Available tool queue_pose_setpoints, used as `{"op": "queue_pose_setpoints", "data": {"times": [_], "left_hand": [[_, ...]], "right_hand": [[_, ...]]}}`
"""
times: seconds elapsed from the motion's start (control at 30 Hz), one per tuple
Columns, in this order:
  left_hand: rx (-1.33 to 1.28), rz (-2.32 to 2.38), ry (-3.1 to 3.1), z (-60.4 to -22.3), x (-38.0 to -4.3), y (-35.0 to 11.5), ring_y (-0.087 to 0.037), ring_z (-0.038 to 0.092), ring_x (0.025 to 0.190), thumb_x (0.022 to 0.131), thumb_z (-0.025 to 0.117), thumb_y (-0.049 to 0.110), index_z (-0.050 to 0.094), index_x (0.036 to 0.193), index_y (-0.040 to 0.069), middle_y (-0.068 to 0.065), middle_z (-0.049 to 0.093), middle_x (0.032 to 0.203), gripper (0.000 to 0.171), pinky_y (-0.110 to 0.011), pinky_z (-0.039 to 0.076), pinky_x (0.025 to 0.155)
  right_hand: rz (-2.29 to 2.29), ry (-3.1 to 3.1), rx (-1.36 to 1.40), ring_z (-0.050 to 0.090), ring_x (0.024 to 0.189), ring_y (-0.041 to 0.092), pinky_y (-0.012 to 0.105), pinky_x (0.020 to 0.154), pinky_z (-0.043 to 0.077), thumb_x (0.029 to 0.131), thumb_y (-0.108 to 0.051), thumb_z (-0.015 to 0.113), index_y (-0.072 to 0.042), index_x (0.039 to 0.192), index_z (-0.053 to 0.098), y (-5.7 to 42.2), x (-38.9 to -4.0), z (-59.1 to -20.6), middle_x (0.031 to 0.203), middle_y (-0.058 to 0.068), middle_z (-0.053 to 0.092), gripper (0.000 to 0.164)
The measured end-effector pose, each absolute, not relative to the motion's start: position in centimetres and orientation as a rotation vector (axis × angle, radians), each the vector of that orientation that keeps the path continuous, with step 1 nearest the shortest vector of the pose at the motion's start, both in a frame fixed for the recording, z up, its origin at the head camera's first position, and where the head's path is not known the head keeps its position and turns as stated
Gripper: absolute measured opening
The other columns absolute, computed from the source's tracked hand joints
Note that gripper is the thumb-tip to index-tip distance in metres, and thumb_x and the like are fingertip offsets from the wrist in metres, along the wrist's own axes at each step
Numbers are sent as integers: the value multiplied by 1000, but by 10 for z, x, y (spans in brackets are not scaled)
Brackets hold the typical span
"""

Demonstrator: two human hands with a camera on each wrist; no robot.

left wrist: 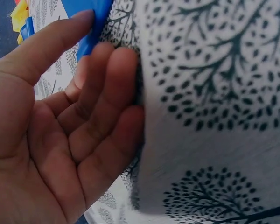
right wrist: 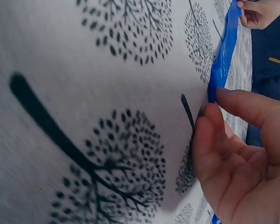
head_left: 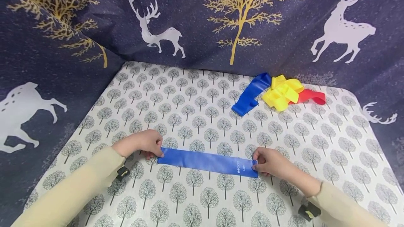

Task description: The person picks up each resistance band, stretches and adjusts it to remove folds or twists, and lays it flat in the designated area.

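A blue resistance band stretches flat and nearly straight between the two hands, low over the tree-print cloth, with white print near its right end. At its left end my left hand pinches the band between thumb and fingers. My right hand pinches the opposite end the same way. In the left wrist view the left thumb lies on the blue band. From the right wrist, the right thumb presses on the band's near end, and the rest of the band runs away toward the left hand.
At the back right of the table lie another blue band, a folded yellow band and a red band, close together. A dark cloth with deer and trees hangs behind the table.
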State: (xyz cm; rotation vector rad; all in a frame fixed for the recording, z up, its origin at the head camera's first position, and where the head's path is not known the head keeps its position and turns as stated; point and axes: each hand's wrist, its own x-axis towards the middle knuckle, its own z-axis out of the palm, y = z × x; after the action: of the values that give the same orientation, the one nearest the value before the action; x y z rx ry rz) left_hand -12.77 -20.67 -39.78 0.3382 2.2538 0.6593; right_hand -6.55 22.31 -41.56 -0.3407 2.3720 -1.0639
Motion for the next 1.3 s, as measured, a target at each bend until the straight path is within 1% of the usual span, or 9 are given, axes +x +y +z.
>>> {"op": "queue_pose_setpoints", "data": {"times": [0.13, 0.23, 0.33, 0.43, 0.67, 0.77, 1.0, 1.13, 1.3], "left_hand": [[384, 633, 2239, -393, -131, -207, -11, 58, 49, 84, 81, 14, 56, 67, 11, -1, 62, 60, 30, -20, 47, 52], [395, 658, 2210, -391, -133, -209, -11, 59, 52, 86, 80, 13, 57, 70, 10, -1, 62, 63, 28, -22, 50, 55], [394, 691, 2191, -391, -135, -210, -11, 60, 56, 86, 79, 11, 58, 72, 9, -1, 62, 68, 25, -23, 55, 58], [401, 709, 2187, -391, -137, -212, -12, 61, 59, 86, 78, 10, 60, 76, 8, -2, 63, 72, 21, -25, 56, 60], [501, 717, 2260, -390, -147, -216, -12, 59, 68, 88, 73, 12, 64, 84, 7, 0, 62, 76, 11, -26, 51, 65], [515, 765, 2267, -391, -152, -217, -14, 59, 70, 89, 71, 11, 65, 89, 5, 0, 62, 77, 9, -27, 52, 68], [504, 872, 2269, -393, -161, -215, -15, 60, 71, 90, 69, 9, 65, 99, 0, -2, 62, 77, 14, -31, 53, 73], [534, 880, 2259, -389, -164, -212, -14, 60, 75, 92, 67, 10, 65, 104, -3, -3, 64, 80, 18, -31, 54, 75], [541, 861, 2266, -385, -169, -206, -16, 63, 78, 93, 67, 12, 65, 107, -3, -5, 67, 82, 21, -33, 55, 80]], "right_hand": [[-943, 2415, -441, 51, 57, 10, 25, 56, 45, 85, -12, 78, -8, 88, 60, 225, -74, -413, 64, -5, 57, 19], [-865, 2432, -495, 48, 60, 9, 26, 61, 41, 85, -17, 79, -11, 86, 63, 226, -80, -408, 66, -8, 55, 18], [-846, 2422, -515, 46, 62, 9, 27, 62, 40, 85, -17, 80, -11, 86, 64, 228, -84, -406, 67, -7, 54, 17], [-855, 2422, -527, 47, 63, 8, 26, 63, 42, 85, -17, 80, -10, 86, 64, 229, -86, -406, 70, -7, 57, 17], [-954, 2421, -512, 54, 66, 9, 24, 62, 49, 88, -13, 75, -6, 89, 65, 229, -92, -408, 76, -4, 63, 13], [-1008, 2399, -479, 58, 68, 11, 24, 62, 53, 89, -12, 74, -3, 91, 66, 227, -96, -409, 78, -2, 65, 12], [-1034, 2458, -448, 61, 79, 13, 25, 71, 54, 89, -13, 73, -4, 97, 68, 226, -107, -408, 86, 1, 67, 13], [-1042, 2468, -444, 62, 82, 13, 24, 72, 55, 91, -12, 71, -2, 99, 67, 227, -114, -406, 90, 3, 68, 13], [-1041, 2479, -424, 63, 87, 17, 27, 78, 55, 92, -15, 71, -1, 101, 66, 229, -120, -402, 93, 5, 68, 18]]}}
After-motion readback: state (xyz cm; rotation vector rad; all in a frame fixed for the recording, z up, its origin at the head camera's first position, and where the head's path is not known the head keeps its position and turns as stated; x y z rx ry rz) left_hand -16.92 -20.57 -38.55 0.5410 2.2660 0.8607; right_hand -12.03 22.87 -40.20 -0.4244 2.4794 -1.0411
